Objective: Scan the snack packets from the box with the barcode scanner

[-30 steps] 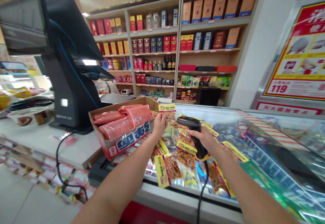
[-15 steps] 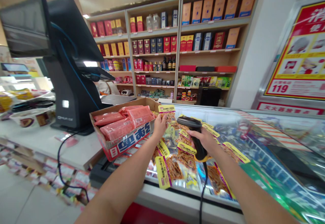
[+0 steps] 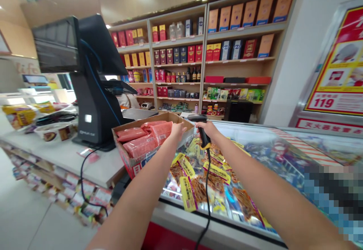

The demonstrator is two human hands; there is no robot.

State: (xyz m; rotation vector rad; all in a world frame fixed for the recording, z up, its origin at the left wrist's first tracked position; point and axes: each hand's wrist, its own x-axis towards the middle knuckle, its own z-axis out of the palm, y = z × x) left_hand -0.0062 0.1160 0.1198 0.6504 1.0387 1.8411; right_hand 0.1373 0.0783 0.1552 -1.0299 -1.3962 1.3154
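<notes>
My left hand (image 3: 178, 131) is stretched out over the right rim of a cardboard box (image 3: 133, 163), its fingers flat and no packet visible in them. The box holds pink plastic-wrapped packs (image 3: 143, 138). My right hand (image 3: 204, 129) grips a black handheld barcode scanner (image 3: 202, 129) with its head pointing left, close to my left fingertips. The scanner's black cable (image 3: 208, 201) hangs down across a glass-topped chest freezer (image 3: 255, 148). Under the glass lie yellow-headed packets of brown snack strips (image 3: 200, 189).
A black POS terminal (image 3: 96, 87) stands on the white counter (image 3: 65, 155) left of the box. Wooden shelves (image 3: 204, 53) of boxed and bottled liquor rise behind. A red-and-yellow poster (image 3: 337, 80) hangs at right. A pixelated patch covers the lower right.
My left hand has moved toward the box, and the yellow-topped packet no longer shows in it. My right hand has lifted the scanner toward the freezer's far edge. The view has shifted.
</notes>
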